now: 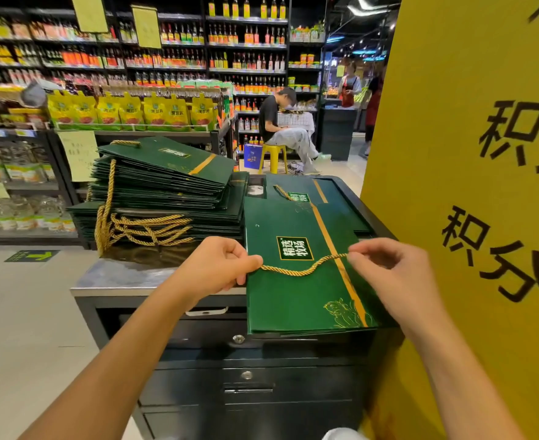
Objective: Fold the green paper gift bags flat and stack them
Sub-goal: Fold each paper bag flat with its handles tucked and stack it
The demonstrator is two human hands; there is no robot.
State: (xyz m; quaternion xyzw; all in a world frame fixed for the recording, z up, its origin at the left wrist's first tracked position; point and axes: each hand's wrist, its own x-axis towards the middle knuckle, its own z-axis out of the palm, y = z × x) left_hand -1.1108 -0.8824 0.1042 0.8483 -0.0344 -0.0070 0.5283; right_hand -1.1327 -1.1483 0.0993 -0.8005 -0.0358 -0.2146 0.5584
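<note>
Green paper gift bag is laid flat at the near right corner of the counter, overhanging its front edge. Its gold rope handle is pinched at one end by the left hand and at the other by the right hand. A stack of folded bags is piled at the far left.

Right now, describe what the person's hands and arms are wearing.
The left hand and right hand are bare: no gloves, rings, watch or bracelet show. Both arms are uncovered down to the picture's lower edge, with no sleeve in view.
</note>
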